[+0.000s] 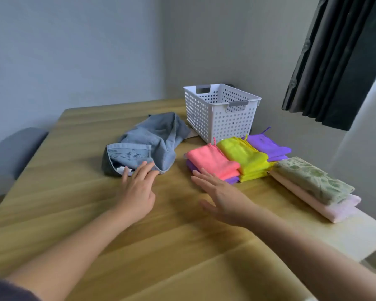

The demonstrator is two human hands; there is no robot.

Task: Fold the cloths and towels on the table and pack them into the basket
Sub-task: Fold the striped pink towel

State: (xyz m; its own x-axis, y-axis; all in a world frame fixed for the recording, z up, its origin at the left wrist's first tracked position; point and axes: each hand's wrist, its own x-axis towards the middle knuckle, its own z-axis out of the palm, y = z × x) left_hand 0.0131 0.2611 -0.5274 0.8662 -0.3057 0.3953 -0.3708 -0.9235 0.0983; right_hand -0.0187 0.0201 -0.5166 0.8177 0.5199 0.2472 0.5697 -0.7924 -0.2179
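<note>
Both hands empty: left hand (137, 190) spread at blue towel (152, 140), right hand (219, 192) flat beside pink cloth (213, 161). Risk: careless sweep topples folded stacks.

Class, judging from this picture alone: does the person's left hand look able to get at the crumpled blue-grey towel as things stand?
Probably yes. The left hand is open, its fingertips already at the crumpled blue-grey towel's near edge, and nothing lies between them on the wooden table.

basket (219, 114) rear | loose towel (154, 140) left | folded cloths (237, 159) front-right, on table (74, 213)
</note>
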